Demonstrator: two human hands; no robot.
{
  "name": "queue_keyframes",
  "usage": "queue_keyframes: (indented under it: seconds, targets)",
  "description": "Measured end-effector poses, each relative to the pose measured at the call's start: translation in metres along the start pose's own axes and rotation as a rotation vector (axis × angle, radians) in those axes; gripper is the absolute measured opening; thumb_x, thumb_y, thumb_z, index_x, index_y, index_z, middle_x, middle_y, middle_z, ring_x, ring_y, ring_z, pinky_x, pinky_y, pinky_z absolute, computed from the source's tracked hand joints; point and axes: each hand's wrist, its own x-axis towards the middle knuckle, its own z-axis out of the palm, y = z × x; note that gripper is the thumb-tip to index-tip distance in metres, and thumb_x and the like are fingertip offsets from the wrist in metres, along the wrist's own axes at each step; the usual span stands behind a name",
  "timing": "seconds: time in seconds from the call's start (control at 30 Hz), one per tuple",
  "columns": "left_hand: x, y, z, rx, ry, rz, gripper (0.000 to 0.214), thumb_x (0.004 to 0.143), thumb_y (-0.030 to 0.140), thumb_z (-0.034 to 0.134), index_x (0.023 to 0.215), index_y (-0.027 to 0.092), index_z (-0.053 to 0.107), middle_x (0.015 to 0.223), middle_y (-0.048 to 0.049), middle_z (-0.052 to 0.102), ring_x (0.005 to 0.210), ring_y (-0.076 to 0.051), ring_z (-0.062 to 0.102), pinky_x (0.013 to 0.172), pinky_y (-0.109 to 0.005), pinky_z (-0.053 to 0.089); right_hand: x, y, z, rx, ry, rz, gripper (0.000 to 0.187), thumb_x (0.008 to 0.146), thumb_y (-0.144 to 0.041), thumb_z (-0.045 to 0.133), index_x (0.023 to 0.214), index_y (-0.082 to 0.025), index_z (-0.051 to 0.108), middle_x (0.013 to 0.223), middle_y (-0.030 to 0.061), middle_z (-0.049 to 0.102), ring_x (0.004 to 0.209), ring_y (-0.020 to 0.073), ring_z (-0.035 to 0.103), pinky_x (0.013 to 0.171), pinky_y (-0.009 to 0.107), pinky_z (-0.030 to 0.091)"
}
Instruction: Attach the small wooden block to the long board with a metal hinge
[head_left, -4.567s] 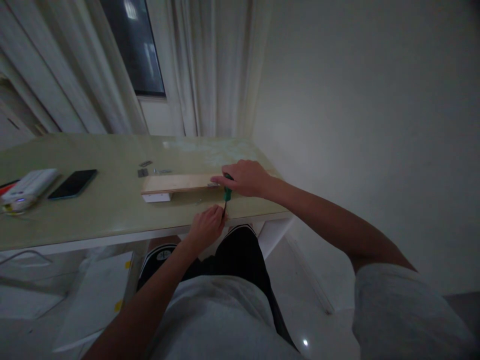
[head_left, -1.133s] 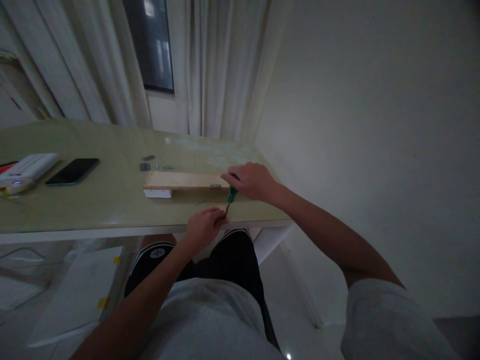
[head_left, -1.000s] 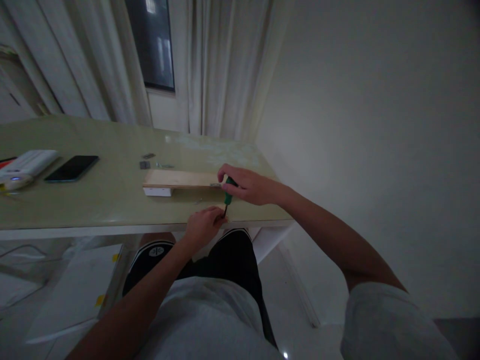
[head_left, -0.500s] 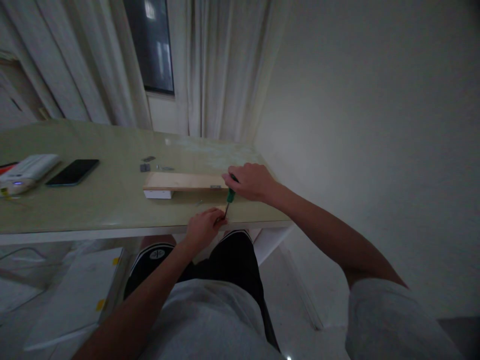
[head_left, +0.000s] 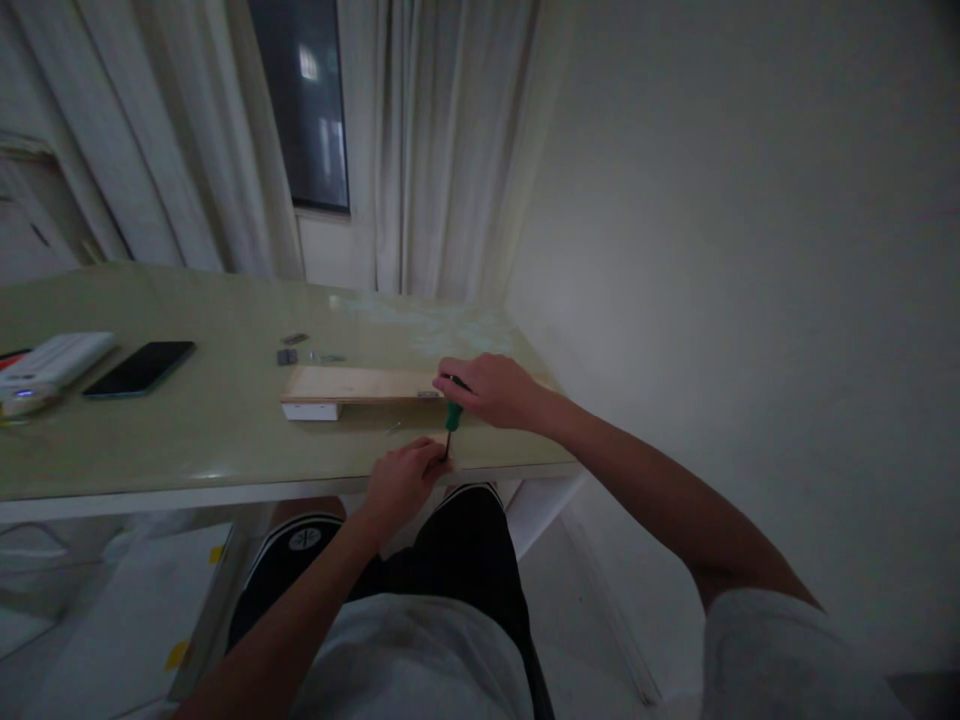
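My right hand (head_left: 499, 390) is wrapped round the green handle of a screwdriver (head_left: 453, 415), which points downward with its thin shaft nearly upright. At the table's front edge, my left hand (head_left: 405, 480) is closed, thumb and fingers pinched together beside the screwdriver's tip. What those fingers hold is too small and hidden to make out. Just behind the hands lies a pale wooden board (head_left: 360, 384), raised at its left end on a white block (head_left: 311, 411). A small metal plate (head_left: 428, 394) shows on the board's near edge, and my right hand covers part of the board.
A thin screw-like piece (head_left: 394, 428) lies in front of the board. Behind it are small grey pieces (head_left: 287, 356) and several tiny metal parts (head_left: 326, 357). A dark phone (head_left: 140, 369) and a white device (head_left: 56, 362) rest at the left. A wall (head_left: 675, 300) borders the right.
The whole scene sits slightly lower in the picture, as the camera has tilted up a little. Both hands and the screwdriver keep nearly the same place at the table edge.
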Motion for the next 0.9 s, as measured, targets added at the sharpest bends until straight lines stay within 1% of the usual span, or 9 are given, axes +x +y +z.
queue_keyframes:
  seconds: [0.07,0.13,0.27,0.33,0.43,0.53,0.6,0.7,0.9]
  targets:
    - [0.0002,0.0002,-0.0012,-0.001,-0.006,0.000,0.021,0.104,0.039,0.056,0.099,0.027,0.072,0.111,-0.0036,0.076,0.093,-0.023,0.073,0.072,-0.031,0.042,-0.0025,-0.0016,-0.0024,0.038,-0.034,-0.092,0.031,0.108,-0.045,0.042,0.122,-0.025,0.062,0.105,0.0025,0.075,0.090,0.0166,0.063,0.074,0.028,0.038]
    - [0.0008,0.0004,-0.0025,-0.003,-0.016,0.005,0.022,0.105,0.038,0.054,0.100,0.027,0.072,0.112,-0.0034,0.076,0.093,-0.023,0.073,0.071,-0.030,0.042,-0.0033,-0.0017,-0.0036,0.038,-0.046,-0.104,0.027,0.105,-0.042,0.047,0.122,-0.026,0.062,0.109,0.0020,0.075,0.094,0.0160,0.064,0.076,0.027,0.039]
    - [0.0019,0.0008,-0.0033,-0.003,-0.029,0.014,0.020,0.104,0.037,0.055,0.101,0.028,0.073,0.114,-0.0029,0.075,0.095,-0.023,0.073,0.072,-0.030,0.042,0.0028,0.0023,-0.0012,-0.035,0.000,0.072,0.046,0.107,-0.049,0.036,0.100,-0.019,0.070,0.094,0.0108,0.074,0.084,0.0228,0.064,0.069,0.031,0.034]
    - [0.0020,0.0008,-0.0027,-0.004,-0.029,0.011,0.019,0.104,0.036,0.056,0.102,0.028,0.073,0.114,-0.0035,0.075,0.096,-0.023,0.072,0.074,-0.030,0.043,0.0047,0.0038,-0.0012,-0.041,-0.003,0.091,0.050,0.108,-0.048,0.032,0.096,-0.019,0.071,0.092,0.0112,0.074,0.083,0.0232,0.064,0.068,0.032,0.034]
    - [0.0021,0.0003,-0.0017,-0.015,-0.020,0.001,0.019,0.103,0.037,0.057,0.101,0.027,0.073,0.113,-0.0045,0.075,0.098,-0.023,0.072,0.076,-0.030,0.044,0.0013,0.0031,-0.0050,0.020,-0.048,-0.034,0.035,0.106,-0.037,0.039,0.122,-0.024,0.067,0.101,0.0057,0.076,0.090,0.0198,0.066,0.074,0.030,0.038]
    - [0.0027,-0.0003,-0.0017,-0.030,-0.011,0.002,0.018,0.103,0.038,0.058,0.100,0.027,0.072,0.111,-0.0043,0.075,0.097,-0.023,0.071,0.076,-0.030,0.044,-0.0017,0.0016,-0.0066,0.086,-0.045,-0.100,0.039,0.104,-0.034,0.044,0.140,-0.026,0.057,0.114,0.0049,0.076,0.098,0.0185,0.065,0.078,0.028,0.040]
    - [0.0032,-0.0006,-0.0024,-0.039,-0.012,0.016,0.018,0.103,0.038,0.058,0.101,0.027,0.073,0.111,-0.0039,0.075,0.097,-0.023,0.071,0.077,-0.030,0.044,0.0007,0.0014,-0.0039,0.056,-0.010,-0.020,0.036,0.105,-0.038,0.040,0.127,-0.023,0.065,0.109,0.0085,0.076,0.094,0.0213,0.066,0.074,0.030,0.038]
    - [0.0034,-0.0007,-0.0036,-0.049,-0.018,0.041,0.017,0.103,0.034,0.057,0.101,0.027,0.073,0.110,-0.0038,0.075,0.098,-0.022,0.071,0.079,-0.029,0.044,0.0058,0.0007,0.0003,0.015,0.009,0.067,0.049,0.108,-0.050,0.032,0.104,-0.020,0.071,0.097,0.0113,0.075,0.085,0.0234,0.065,0.068,0.031,0.035]
    - [0.0018,0.0001,-0.0058,-0.050,-0.009,0.025,0.019,0.104,0.033,0.056,0.097,0.024,0.071,0.107,-0.0050,0.075,0.093,-0.022,0.071,0.074,-0.030,0.042,0.0003,-0.0032,-0.0067,0.073,-0.072,-0.134,0.032,0.106,-0.041,0.047,0.132,-0.030,0.059,0.115,0.0009,0.075,0.098,0.0158,0.065,0.078,0.026,0.040]
